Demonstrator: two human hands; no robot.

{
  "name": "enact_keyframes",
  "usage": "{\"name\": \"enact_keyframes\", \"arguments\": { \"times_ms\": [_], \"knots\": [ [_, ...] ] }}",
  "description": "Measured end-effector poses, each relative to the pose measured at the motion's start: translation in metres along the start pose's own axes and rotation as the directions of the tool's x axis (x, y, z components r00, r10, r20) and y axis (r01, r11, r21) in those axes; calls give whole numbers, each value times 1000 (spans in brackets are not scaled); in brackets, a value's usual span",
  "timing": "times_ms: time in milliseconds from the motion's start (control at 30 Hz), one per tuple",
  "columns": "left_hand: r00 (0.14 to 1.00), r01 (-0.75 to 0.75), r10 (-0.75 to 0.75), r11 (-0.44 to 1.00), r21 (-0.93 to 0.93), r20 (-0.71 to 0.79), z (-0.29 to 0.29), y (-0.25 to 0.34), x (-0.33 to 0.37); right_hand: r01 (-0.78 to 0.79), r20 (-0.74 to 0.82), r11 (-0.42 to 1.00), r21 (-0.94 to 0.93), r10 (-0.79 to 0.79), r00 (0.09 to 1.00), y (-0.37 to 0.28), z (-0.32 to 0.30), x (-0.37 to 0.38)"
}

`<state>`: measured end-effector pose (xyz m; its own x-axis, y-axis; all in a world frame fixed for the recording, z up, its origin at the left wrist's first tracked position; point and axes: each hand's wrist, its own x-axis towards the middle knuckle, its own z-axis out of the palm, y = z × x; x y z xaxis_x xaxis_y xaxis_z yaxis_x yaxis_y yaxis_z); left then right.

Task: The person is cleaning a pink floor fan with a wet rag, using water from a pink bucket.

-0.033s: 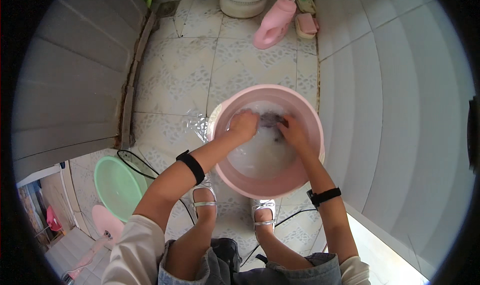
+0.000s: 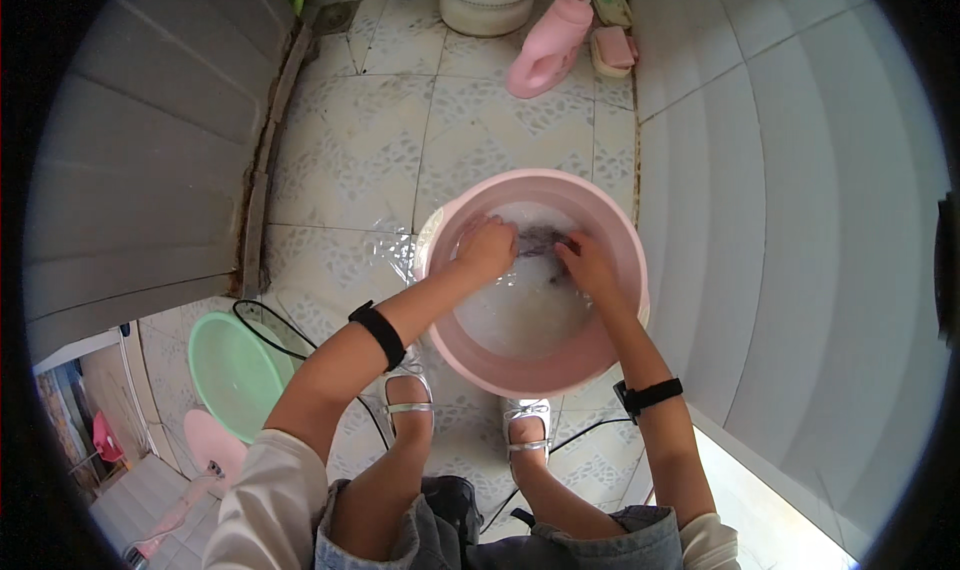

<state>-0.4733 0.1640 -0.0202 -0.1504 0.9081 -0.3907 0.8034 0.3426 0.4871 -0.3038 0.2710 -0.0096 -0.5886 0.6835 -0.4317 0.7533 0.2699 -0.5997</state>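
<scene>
A pink basin point(image 2: 520, 380) of cloudy, whitish water point(image 2: 525, 315) stands on the floor in front of my feet. Partly under the water, toward its far side, lies a dark grey cloth point(image 2: 540, 240); its exact kind is hard to make out. My left hand point(image 2: 488, 248) is closed at the cloth's left end, knuckles up, with the fingertips hidden. At the right end my right hand point(image 2: 587, 263) pinches the cloth between thumb and fingers. The cloth stretches across the short gap between both hands.
A pink detergent bottle point(image 2: 550, 45) stands near the far wall, beside a pink soap bar point(image 2: 613, 47) in a dish. To the left rests a green basin point(image 2: 235, 370) near a black cable point(image 2: 270, 335). A white tiled wall point(image 2: 700, 240) rises close on the right.
My left hand and forearm have shifted very slightly, and the cloth's folds and the glints on the water look a little different. My right hand stays about where it was.
</scene>
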Motion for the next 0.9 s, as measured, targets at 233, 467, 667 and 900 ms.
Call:
{"name": "enact_keyframes", "arguments": {
  "times_ms": [233,467,667,900],
  "knots": [
    [960,73,-266,527,-847,-82,5,5,-10,-39,-179,978,204,76,981,-38,-29,-36],
    [921,256,-132,-506,-824,367,-1,24,-18,344,-196,872,348,-291,936,-93,-14,-42],
    [912,330,12,-615,-717,409,19,8,-10,433,-279,841,325,-352,893,-114,9,-47],
    [877,415,67,-604,-680,476,26,7,-30,362,-266,863,353,-279,923,-120,23,-63]
  ]
}}
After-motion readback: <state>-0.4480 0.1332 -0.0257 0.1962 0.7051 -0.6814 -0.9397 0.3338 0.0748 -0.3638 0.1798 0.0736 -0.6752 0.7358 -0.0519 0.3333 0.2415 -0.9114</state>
